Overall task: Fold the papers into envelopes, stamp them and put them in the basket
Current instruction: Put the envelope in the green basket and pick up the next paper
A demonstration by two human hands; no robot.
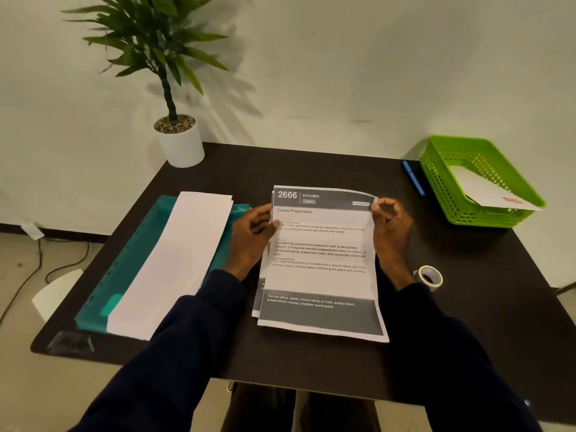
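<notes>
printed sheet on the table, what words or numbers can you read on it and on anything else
"2666": dark header of the printed sheet.
"KITCHEN": same header.
"Cereal Preparation": title below.
"Cereal (dry), water (room-temp or hot), empty bowl, preparation spoon, kitchen workspace": dark footer.
Body paragraphs and small header tags: too blurred to quote.
Orange mark on the envelope in the green basket: unreadable.

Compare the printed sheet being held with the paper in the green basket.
The printed sheet is unfolded; the basket paper is folded small. The printed sheet carries text and dark bands; the basket paper is blank except an orange mark. The left hand and right hand hold the printed sheet; no hand touches the basket paper. Both are white paper.
</notes>
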